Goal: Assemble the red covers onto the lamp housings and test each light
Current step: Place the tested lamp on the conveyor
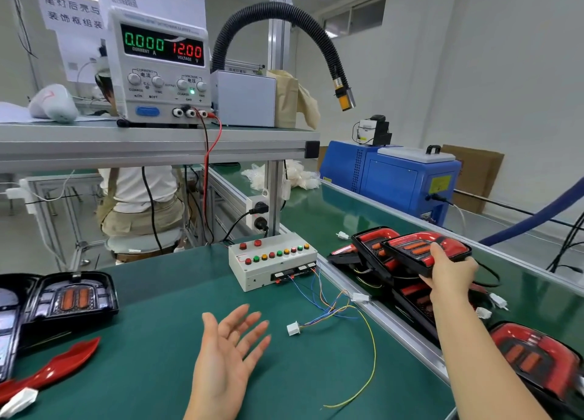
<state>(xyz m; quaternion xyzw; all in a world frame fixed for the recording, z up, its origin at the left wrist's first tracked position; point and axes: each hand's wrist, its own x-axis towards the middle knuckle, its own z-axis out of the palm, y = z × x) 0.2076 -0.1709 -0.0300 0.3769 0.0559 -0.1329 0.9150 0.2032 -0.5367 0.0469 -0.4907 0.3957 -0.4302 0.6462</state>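
Right hand (452, 271) grips a glossy red-covered lamp (420, 247) by its black plastic rim, thumb on the red face, just right of the white test box (271, 261); likely stacking a finished unit. Left hand (224, 350) hovers in front of the box, palm up, fingers spread, holding nothing. Next probably needs the uncovered black housing (76, 296) and curved shiny red cover (60, 366), far left of the box, pressed together.
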